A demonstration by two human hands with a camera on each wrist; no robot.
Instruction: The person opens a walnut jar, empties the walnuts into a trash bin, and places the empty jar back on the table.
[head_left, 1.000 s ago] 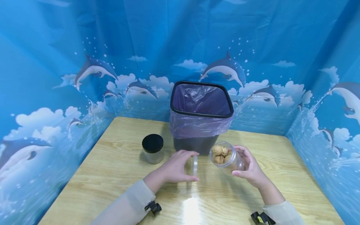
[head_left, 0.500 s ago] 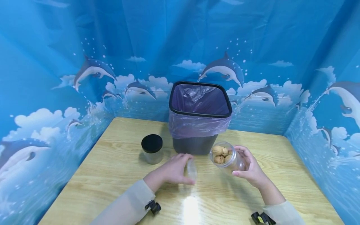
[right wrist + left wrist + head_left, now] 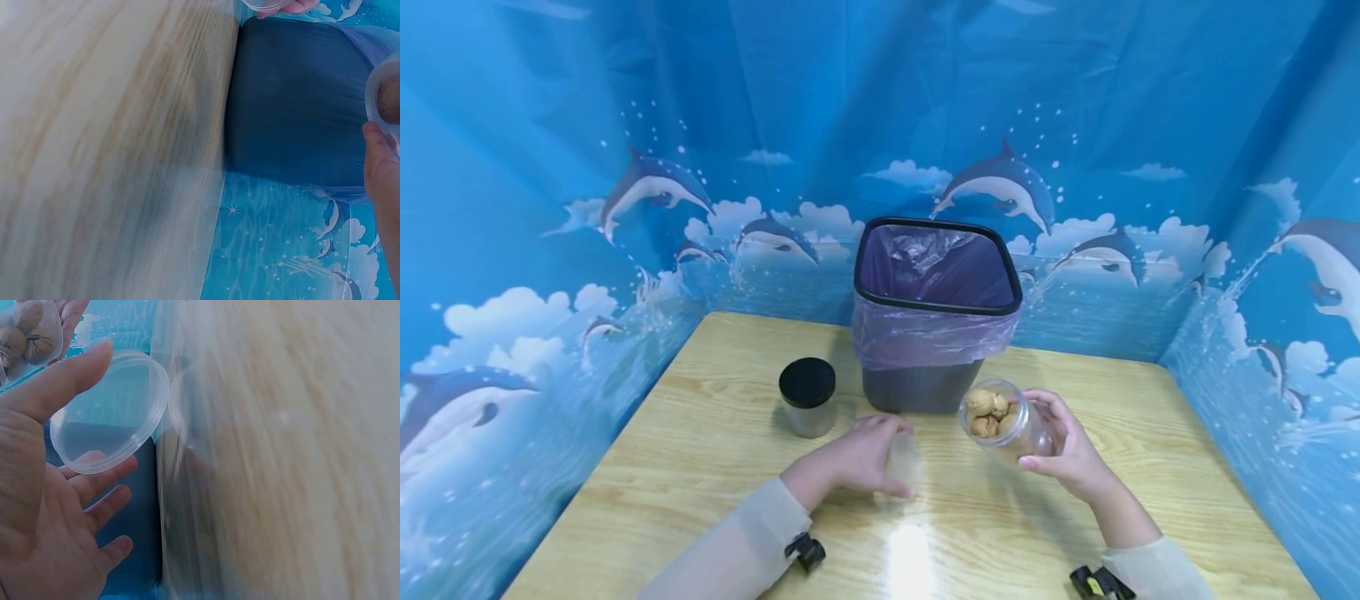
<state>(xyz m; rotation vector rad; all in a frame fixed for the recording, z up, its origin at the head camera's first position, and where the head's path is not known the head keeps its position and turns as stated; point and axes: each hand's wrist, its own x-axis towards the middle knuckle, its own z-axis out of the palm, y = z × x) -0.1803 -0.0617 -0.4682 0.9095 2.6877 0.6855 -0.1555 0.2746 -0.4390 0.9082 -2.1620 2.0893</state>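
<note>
My left hand [image 3: 859, 457] pinches a round clear plastic lid [image 3: 905, 463] by its edge, just above the table. In the left wrist view the lid [image 3: 115, 415] stands on edge between thumb and fingers, its lower side close to the tabletop. A clear jar [image 3: 1032, 444] is gripped by my right hand [image 3: 1075, 454]. It tilts, its uncovered mouth facing left and toward me. Several walnuts [image 3: 981, 402] show inside at the mouth. The right wrist view catches only part of the jar [image 3: 374, 87] at its right edge.
Behind the hands stands a dark bin [image 3: 921, 387] with a purple liner bag [image 3: 936, 337] folded over its black rim. Left of it is a second clear jar [image 3: 809, 417] with a black lid [image 3: 807, 382]. A blue dolphin-print curtain [image 3: 775, 125] surrounds the wooden table [image 3: 700, 417].
My left hand has moved slightly left and down with the lid, turning it from edge-on so its flat face shows more. The right hand and walnut jar stay in place.
</note>
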